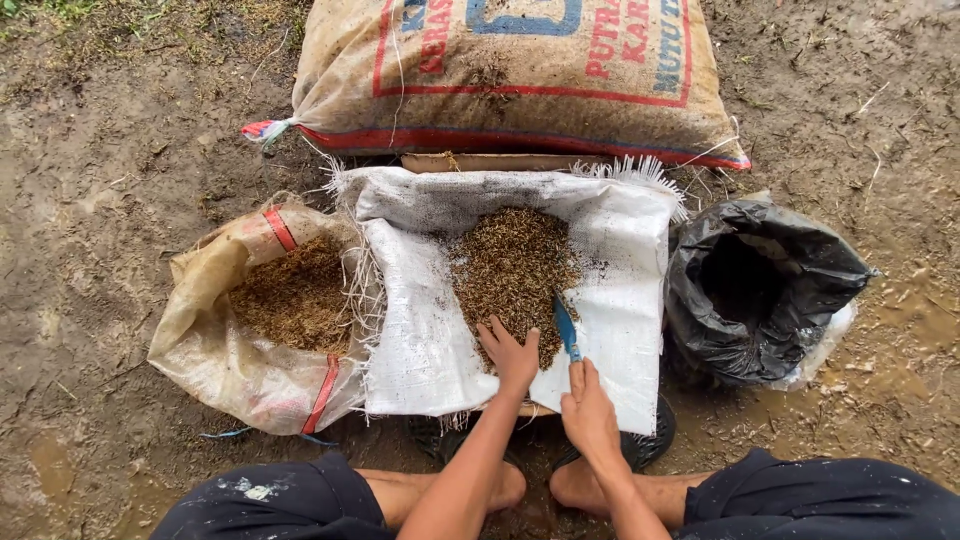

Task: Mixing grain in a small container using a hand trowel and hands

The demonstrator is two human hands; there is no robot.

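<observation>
Brown husk pile (pixel 512 265); hands (pixel 510 355) at near edge.

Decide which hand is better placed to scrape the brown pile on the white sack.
Probably the right hand: it holds the blue tool at the edge of the pile. The left hand lies flat on it, empty.

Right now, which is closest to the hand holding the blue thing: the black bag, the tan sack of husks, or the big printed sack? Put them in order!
Measured from the right hand in the head view:
1. Black bag, just to its right, open and dark inside.
2. Tan sack of husks, off to the left, past the white sack.
3. Big printed sack, lying at the top, farthest away.
</observation>
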